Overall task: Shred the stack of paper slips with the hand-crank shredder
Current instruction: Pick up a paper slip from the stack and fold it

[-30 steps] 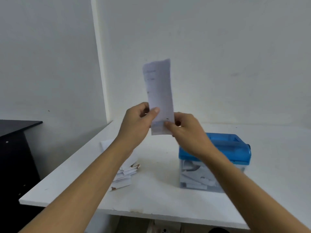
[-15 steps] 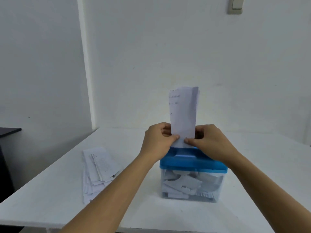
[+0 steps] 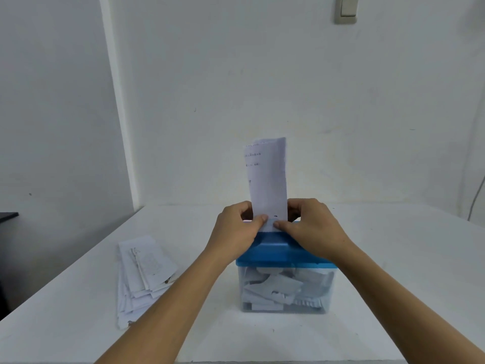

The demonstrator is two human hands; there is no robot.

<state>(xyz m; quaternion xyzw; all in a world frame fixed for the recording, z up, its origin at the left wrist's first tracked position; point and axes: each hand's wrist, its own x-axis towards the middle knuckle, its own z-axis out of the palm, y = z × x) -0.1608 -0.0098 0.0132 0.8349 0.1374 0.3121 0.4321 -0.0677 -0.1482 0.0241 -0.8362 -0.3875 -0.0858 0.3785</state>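
A person stands at a white tabletop [image 3: 393,258] with both bare forearms reaching forward to a small shredder [image 3: 275,250] that sits near the middle of it. The shredder has a blue top on a clear bin [image 3: 309,287], and through the bin's wall show torn and cut pieces of white paper [image 3: 275,287], piled loosely and filling much of it. A single paper slip [image 3: 267,179] stands upright above the blue top, long and narrow, with a few faint lines of print near its upper end and a small dark mark low on its face. Its lower end meets the blue top between the two hands; how far it goes in cannot be told, since the hands cover that spot. The left hand [image 3: 236,232] pinches the slip's lower left corner between thumb and curled fingers, and the right hand [image 3: 312,229] pinches the lower right corner the same way, the two thumbs nearly meeting on the front of the paper. Both hands rest low over the shredder's top. To the left, well apart from the shredder, a loose stack of slips [image 3: 143,274] lies flat on the tabletop, fanned and uneven. A light switch [image 3: 347,7] sits high on the white wall behind, a thin cable [image 3: 476,200] hangs at the far right, and a dark piece of furniture [image 3: 8,216] shows at the left edge.
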